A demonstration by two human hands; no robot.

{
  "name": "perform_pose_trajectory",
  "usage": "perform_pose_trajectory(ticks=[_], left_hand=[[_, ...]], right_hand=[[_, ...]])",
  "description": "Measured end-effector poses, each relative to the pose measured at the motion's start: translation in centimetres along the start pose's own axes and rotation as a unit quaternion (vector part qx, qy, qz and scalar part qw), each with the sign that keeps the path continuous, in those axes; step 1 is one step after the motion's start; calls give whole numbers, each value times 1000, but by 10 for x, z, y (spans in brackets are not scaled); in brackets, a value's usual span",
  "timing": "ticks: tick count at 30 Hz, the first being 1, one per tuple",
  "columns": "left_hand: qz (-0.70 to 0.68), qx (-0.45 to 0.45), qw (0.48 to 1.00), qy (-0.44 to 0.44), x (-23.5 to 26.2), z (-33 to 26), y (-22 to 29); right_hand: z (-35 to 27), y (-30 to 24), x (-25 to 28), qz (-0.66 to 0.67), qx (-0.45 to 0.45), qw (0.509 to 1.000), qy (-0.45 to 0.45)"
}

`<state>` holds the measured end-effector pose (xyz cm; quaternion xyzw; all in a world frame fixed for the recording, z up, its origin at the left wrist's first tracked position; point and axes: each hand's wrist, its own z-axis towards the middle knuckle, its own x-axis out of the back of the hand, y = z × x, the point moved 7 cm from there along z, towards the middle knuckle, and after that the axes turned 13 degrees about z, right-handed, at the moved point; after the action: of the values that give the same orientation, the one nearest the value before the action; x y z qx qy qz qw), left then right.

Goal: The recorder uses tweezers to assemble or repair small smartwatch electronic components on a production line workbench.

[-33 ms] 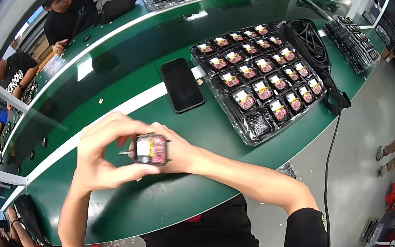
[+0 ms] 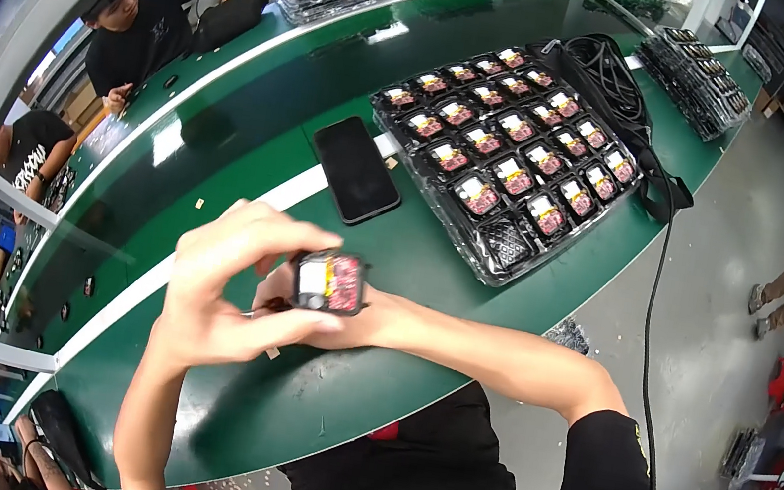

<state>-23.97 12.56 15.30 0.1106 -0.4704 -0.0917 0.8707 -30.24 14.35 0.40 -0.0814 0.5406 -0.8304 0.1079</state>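
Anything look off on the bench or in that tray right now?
One thing stands out: the black tray has one empty pocket at its near corner, while the rest hold small modules. Both hands, left hand and right hand, hold a small module above the green table. Small pale scraps lie scattered on the table beneath.

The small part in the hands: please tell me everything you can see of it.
The part is a small, boxy black module with a pink-red face and a white patch at its left end. It is held above the green table, face toward the camera. The left hand pinches it from above and below with its fingers; the right hand supports it from behind.
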Motion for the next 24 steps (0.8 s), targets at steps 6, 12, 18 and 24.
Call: perform_pose_trajectory(ticks=[6, 12, 18, 24], left_hand=[[-5, -63, 984, -165, -72, 84, 19], [39, -82, 964, -250, -135, 95, 32], [115, -74, 966, -221, -142, 81, 44], [207, -93, 962, -154, -161, 84, 72]], right_hand=[[-101, -93, -56, 192, -113, 969, -109], [-336, -14, -10, 262, -250, 883, 299], [-617, 122, 33, -64, -466, 604, 643], [-730, 218, 34, -102, -500, 467, 722]])
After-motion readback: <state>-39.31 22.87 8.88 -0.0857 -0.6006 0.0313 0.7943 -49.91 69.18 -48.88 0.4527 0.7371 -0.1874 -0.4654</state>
